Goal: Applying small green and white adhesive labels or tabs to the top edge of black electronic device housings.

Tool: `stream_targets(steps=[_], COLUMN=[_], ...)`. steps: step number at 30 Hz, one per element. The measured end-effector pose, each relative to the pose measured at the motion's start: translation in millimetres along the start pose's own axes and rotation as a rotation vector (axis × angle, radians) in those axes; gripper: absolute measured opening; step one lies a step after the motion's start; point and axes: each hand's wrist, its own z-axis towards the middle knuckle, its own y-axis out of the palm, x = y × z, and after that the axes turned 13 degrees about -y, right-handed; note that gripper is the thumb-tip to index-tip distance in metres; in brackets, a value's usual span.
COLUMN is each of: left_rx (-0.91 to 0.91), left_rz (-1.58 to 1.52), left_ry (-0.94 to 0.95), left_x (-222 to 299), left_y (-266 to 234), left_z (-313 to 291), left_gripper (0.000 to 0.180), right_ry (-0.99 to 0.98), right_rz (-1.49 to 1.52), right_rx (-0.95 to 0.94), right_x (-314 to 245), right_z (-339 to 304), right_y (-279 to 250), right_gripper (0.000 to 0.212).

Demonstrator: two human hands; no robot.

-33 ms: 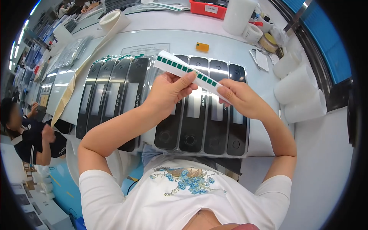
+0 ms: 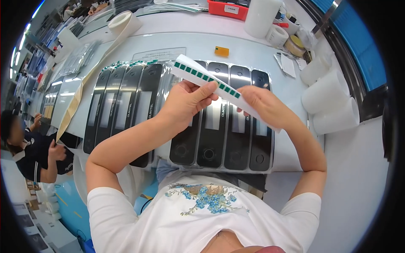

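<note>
A white strip of green square stickers [image 2: 194,71] slants across the picture above the table, its upper end to the left. My left hand [image 2: 190,99] is closed on the strip's middle, the thumb on top. Farther down, my right hand [image 2: 268,105] pinches the strip beside the last green squares; a white tail shows below its fingers. Under both hands lies a row of black panels with light windows [image 2: 208,147], in clear film. A second row of such panels [image 2: 126,105] lies to the left, with small green tabs [image 2: 130,63] along its top edge.
Behind the panels lies a small orange piece [image 2: 222,51]. A tape roll [image 2: 124,23] trails a long beige band [image 2: 78,97] at left. White rolls [image 2: 333,101] stand at right, a red bin [image 2: 228,9] at the back. Another person [image 2: 38,147] works at far left.
More of the white strip shows below my right hand, which has shifted slightly up along it. My left hand stays nearly in place. The other person's hand at far left has moved a little.
</note>
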Motion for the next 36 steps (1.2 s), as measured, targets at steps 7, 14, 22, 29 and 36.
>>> stream_targets(steps=[7, 14, 22, 29, 36], left_rx=[-0.192, -0.172, 0.038, 0.001, 0.024], left_rz=[0.076, 0.115, 0.088, 0.127, -0.123], left_ry=[-0.094, 0.295, 0.290, 0.335, 0.250], left_x=[-6, -10, -8, 3, 23], left_y=[7, 28, 13, -2, -31], left_z=[3, 7, 11, 15, 17], left_gripper=[0.027, 0.028, 0.019, 0.014, 0.017], right_ry=[0.120, 0.356, -0.007, 0.013, 0.015], right_rz=[0.345, 0.725, 0.231, 0.286, 0.185], right_rx=[0.123, 0.057, 0.175, 0.077, 0.073], right_x=[9, 33, 30, 23, 19], right_z=[1, 1, -8, -13, -21], right_y=[-4, 4, 6, 12, 12], right_gripper=[0.030, 0.023, 0.031, 0.024, 0.024])
